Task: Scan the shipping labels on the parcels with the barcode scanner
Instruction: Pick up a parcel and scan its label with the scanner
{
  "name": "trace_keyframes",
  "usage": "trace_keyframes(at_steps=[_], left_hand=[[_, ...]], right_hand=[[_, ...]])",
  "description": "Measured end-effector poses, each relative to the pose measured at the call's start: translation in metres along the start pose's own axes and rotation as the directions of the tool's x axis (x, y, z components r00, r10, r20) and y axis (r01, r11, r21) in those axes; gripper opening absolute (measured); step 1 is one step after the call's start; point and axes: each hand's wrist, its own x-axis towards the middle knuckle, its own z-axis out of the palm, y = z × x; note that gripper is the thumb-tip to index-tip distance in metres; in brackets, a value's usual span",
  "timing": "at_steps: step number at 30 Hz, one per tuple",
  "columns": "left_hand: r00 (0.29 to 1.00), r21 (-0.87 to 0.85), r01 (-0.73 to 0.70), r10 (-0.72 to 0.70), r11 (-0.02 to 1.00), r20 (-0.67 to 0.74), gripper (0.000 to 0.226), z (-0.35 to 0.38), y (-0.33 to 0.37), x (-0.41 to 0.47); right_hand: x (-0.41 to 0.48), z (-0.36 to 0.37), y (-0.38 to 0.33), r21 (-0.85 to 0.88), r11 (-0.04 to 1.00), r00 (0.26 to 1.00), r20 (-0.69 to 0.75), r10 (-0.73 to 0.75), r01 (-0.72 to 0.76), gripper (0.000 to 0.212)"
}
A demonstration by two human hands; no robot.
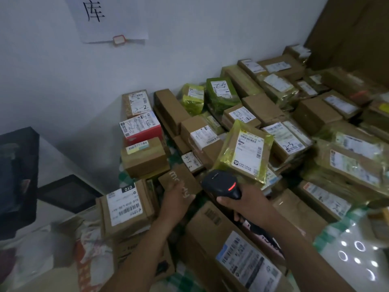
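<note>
My right hand (250,204) grips a black barcode scanner (223,185) with a red light lit on top; its head points toward a yellow-wrapped parcel (244,150) whose white shipping label faces up, tilted. My left hand (179,199) holds a small brown cardboard box (181,180) with pale lettering, just left of the scanner. Many brown and yellow parcels with white labels cover the surface ahead and to the right.
A labelled brown box (124,207) lies left of my left hand, a long carton (231,253) below my arms. A red-and-white box (143,127) and a stack of brown boxes stand by the white wall (63,85). Black objects (19,175) sit at left.
</note>
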Motion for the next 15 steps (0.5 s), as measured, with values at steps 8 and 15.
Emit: trace_keyframes(at_steps=[8,15], left_hand=[[0.980,0.454,0.018,-0.105,0.891,0.168,0.120,-0.002,-0.003,0.057],[0.976,0.595,-0.045,-0.093,0.803,0.199,0.131,0.000,0.001,0.060]], right_hand=[[0.012,0.021,0.011,-0.043,0.991,0.984,-0.130,0.121,-0.128,0.020],[0.007,0.025,0.014,-0.050,0.988,0.973,-0.188,0.135,-0.147,0.022]])
